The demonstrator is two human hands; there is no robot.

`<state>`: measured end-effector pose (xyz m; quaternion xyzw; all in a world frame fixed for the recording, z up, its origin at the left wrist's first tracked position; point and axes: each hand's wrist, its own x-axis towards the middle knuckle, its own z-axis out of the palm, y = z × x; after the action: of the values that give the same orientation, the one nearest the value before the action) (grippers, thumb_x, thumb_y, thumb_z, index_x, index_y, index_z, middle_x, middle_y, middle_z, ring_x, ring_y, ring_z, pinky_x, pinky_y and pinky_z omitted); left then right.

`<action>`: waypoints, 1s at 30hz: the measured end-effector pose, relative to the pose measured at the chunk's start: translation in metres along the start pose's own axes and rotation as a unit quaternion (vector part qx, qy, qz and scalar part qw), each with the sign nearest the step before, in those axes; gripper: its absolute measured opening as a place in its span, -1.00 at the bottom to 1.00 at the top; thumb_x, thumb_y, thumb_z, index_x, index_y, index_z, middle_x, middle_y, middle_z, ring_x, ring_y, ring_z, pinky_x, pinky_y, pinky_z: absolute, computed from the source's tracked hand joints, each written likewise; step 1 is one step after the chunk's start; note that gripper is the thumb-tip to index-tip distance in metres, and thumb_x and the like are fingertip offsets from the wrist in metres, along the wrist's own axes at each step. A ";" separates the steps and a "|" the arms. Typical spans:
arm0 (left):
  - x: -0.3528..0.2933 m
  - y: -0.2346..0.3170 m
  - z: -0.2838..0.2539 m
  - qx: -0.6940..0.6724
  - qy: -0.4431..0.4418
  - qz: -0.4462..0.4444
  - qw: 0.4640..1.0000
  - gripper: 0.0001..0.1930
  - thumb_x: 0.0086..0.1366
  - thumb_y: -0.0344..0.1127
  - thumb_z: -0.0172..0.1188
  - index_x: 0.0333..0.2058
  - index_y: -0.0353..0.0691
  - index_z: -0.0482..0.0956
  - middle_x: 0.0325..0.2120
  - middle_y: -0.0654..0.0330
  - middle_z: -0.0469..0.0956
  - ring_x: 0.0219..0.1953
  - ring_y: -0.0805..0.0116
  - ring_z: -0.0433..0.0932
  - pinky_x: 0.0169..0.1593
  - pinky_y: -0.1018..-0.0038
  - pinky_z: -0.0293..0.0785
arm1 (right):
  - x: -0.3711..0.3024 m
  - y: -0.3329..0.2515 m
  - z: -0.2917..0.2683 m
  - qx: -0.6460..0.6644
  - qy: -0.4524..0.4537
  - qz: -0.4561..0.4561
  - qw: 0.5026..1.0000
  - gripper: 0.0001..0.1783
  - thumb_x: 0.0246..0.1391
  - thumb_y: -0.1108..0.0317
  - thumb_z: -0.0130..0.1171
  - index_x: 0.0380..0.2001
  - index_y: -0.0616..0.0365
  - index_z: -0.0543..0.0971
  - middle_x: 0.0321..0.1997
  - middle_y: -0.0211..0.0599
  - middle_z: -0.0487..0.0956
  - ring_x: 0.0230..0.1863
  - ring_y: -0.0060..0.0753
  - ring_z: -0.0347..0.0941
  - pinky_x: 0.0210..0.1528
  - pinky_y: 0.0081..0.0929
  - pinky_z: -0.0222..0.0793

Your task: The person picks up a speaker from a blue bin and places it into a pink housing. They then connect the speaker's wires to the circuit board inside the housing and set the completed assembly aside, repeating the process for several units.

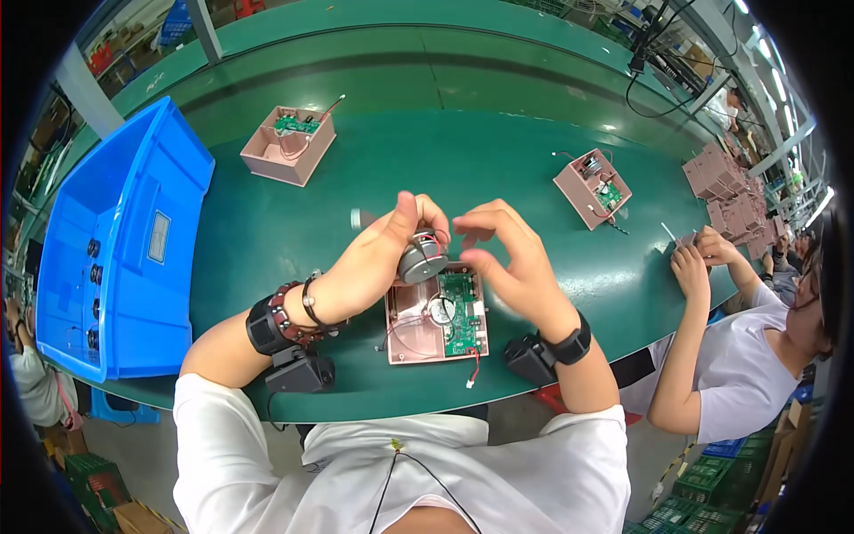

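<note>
My left hand (400,233) is closed round a grey, round metal-backed speaker (423,258), held above the far edge of an open pink housing (414,334). Thin red wire shows by the speaker, partly hidden by my fingers. To the right of it, my right hand (511,258) is open, thumb and fingers apart, with nothing visible between them. Inside the housing are a green circuit board (463,311) and a whitish round part (440,310). A red lead with a white plug (470,384) hangs over the near side onto the green table.
A large blue bin (124,334) with several dark round parts stands at left. Other pink housings lie at far left (289,165) and far right (574,182). More pink housings (729,191) are stacked near a co-worker (747,365), whose hands rest at the table's right edge.
</note>
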<state>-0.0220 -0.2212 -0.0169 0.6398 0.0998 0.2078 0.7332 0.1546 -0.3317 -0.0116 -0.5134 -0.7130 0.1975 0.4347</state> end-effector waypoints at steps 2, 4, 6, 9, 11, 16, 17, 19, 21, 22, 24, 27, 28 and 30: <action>-0.005 -0.002 -0.004 0.065 0.027 0.022 0.997 -0.46 0.41 0.21 -0.39 -0.19 -0.16 0.35 -0.37 0.37 0.35 -0.42 0.66 0.32 -0.47 0.71 0.26 | 0.003 -0.011 0.010 0.011 0.016 0.019 1.000 -0.60 -0.02 0.48 0.22 -0.05 0.21 0.45 0.01 -0.08 0.39 -0.05 -0.21 0.42 0.00 -0.35 0.39; -0.006 -0.001 -0.001 0.094 0.036 0.029 0.994 -0.45 0.40 0.22 -0.39 -0.17 -0.16 0.33 -0.37 0.37 0.35 -0.40 0.65 0.34 -0.46 0.70 0.28 | 0.000 -0.021 0.023 0.004 0.047 0.031 0.998 -0.45 -0.08 0.48 0.28 0.04 0.20 0.38 0.01 -0.09 0.35 -0.09 -0.24 0.41 -0.01 -0.39 0.39; -0.007 0.007 0.012 0.082 0.026 0.005 0.996 -0.36 0.33 0.31 -0.42 -0.15 -0.19 0.32 -0.24 0.26 0.33 -0.24 0.53 0.35 -0.23 0.57 0.34 | -0.003 -0.021 0.031 0.001 0.058 0.050 0.997 -0.37 -0.12 0.49 0.31 0.08 0.19 0.34 0.01 -0.10 0.33 -0.11 -0.26 0.41 -0.01 -0.41 0.39; -0.008 0.002 0.015 0.035 0.019 0.001 0.999 -0.40 0.33 0.27 -0.34 -0.12 -0.20 0.32 -0.20 0.21 0.33 -0.19 0.47 0.37 -0.15 0.51 0.39 | -0.006 -0.012 0.039 -0.030 0.129 -0.004 0.991 -0.19 -0.19 0.51 0.38 0.17 0.17 0.23 0.02 -0.12 0.31 -0.05 -0.28 0.41 -0.01 -0.44 0.40; -0.006 0.000 0.013 -0.038 0.008 0.023 0.999 -0.56 0.41 0.09 -0.14 -0.06 -0.21 0.32 -0.27 0.23 0.36 -0.24 0.49 0.42 -0.22 0.53 0.43 | -0.007 -0.010 0.038 -0.003 0.142 0.007 0.990 -0.18 -0.19 0.52 0.39 0.17 0.18 0.23 0.01 -0.14 0.32 -0.05 -0.30 0.41 -0.01 -0.44 0.40; 0.005 0.019 -0.006 0.377 -0.001 0.194 0.906 -0.69 0.28 -0.15 0.12 -0.12 -0.21 0.41 -0.22 0.13 0.35 -0.25 0.31 0.44 -0.17 0.41 0.42 | -0.009 -0.007 0.033 0.068 0.164 0.062 0.982 -0.17 -0.20 0.50 0.41 0.17 0.22 0.22 -0.06 -0.20 0.37 -0.05 -0.34 0.44 -0.02 -0.45 0.42; 0.005 0.021 -0.006 0.384 -0.009 0.193 0.903 -0.73 0.23 -0.22 0.15 -0.16 -0.22 0.44 -0.21 0.12 0.36 -0.23 0.31 0.42 -0.14 0.41 0.39 | -0.010 -0.006 0.031 0.077 0.157 0.079 0.981 -0.17 -0.19 0.49 0.42 0.17 0.23 0.22 -0.07 -0.22 0.39 -0.05 -0.36 0.45 -0.02 -0.46 0.42; 0.005 0.022 -0.006 0.399 -0.024 0.192 0.897 -0.79 0.13 -0.35 0.22 -0.25 -0.24 0.49 -0.20 0.11 0.38 -0.19 0.30 0.39 -0.09 0.41 0.35 | -0.013 -0.003 0.029 0.052 0.137 0.070 0.987 -0.16 -0.23 0.49 0.44 0.15 0.24 0.24 -0.09 -0.19 0.40 -0.11 -0.32 0.47 -0.10 -0.47 0.44; 0.004 0.023 -0.009 0.399 -0.032 0.187 0.897 -0.81 0.13 -0.36 0.22 -0.28 -0.25 0.49 -0.22 0.11 0.39 -0.19 0.30 0.40 -0.09 0.41 0.34 | -0.015 -0.001 0.027 -0.003 0.100 0.044 0.994 -0.15 -0.30 0.47 0.48 0.10 0.25 0.27 -0.13 -0.12 0.43 -0.22 -0.26 0.50 -0.27 -0.49 0.50; 0.004 0.023 -0.010 0.400 -0.041 0.184 0.897 -0.84 0.13 -0.37 0.22 -0.31 -0.25 0.50 -0.24 0.11 0.40 -0.20 0.30 0.40 -0.09 0.42 0.33 | -0.015 -0.001 0.028 -0.002 0.099 0.045 0.994 -0.15 -0.30 0.47 0.48 0.10 0.25 0.27 -0.13 -0.12 0.43 -0.22 -0.26 0.50 -0.27 -0.49 0.50; 0.005 0.021 -0.011 0.401 -0.049 0.182 0.896 -0.87 0.14 -0.37 0.22 -0.35 -0.25 0.51 -0.26 0.11 0.41 -0.20 0.31 0.40 -0.09 0.43 0.33 | -0.013 -0.001 0.029 -0.007 0.075 0.038 0.996 -0.22 -0.27 0.45 0.47 0.06 0.25 0.30 -0.10 -0.13 0.43 -0.23 -0.26 0.51 -0.27 -0.50 0.48; 0.006 0.018 -0.011 0.227 -0.035 0.175 0.957 -0.87 0.16 -0.35 0.21 -0.38 -0.27 0.50 -0.30 0.13 0.43 -0.20 0.31 0.40 -0.12 0.45 0.32 | -0.011 -0.001 0.024 -0.039 0.051 0.023 0.998 -0.27 -0.23 0.37 0.47 0.03 0.23 0.31 -0.07 -0.15 0.43 -0.20 -0.31 0.49 -0.24 -0.51 0.46; 0.006 0.020 -0.012 0.227 -0.033 0.174 0.958 -0.87 0.16 -0.35 0.21 -0.38 -0.27 0.50 -0.30 0.13 0.43 -0.20 0.31 0.40 -0.12 0.45 0.32 | -0.010 0.000 0.021 -0.068 0.040 0.010 0.997 -0.27 -0.20 0.32 0.47 0.02 0.21 0.31 -0.06 -0.18 0.43 -0.17 -0.36 0.48 -0.20 -0.53 0.45; 0.005 0.030 -0.018 0.182 0.009 0.163 0.970 -0.87 0.18 -0.34 0.19 -0.37 -0.27 0.49 -0.30 0.14 0.44 -0.22 0.33 0.41 -0.14 0.47 0.32 | -0.011 0.000 0.020 -0.096 0.031 -0.004 0.995 -0.28 -0.18 0.26 0.47 0.02 0.19 0.30 -0.04 -0.20 0.43 -0.13 -0.40 0.47 -0.17 -0.54 0.44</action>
<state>-0.0303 -0.2003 0.0106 0.7685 0.0369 0.3086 0.5594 0.1393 -0.3381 -0.0274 -0.5561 -0.7170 0.1104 0.4056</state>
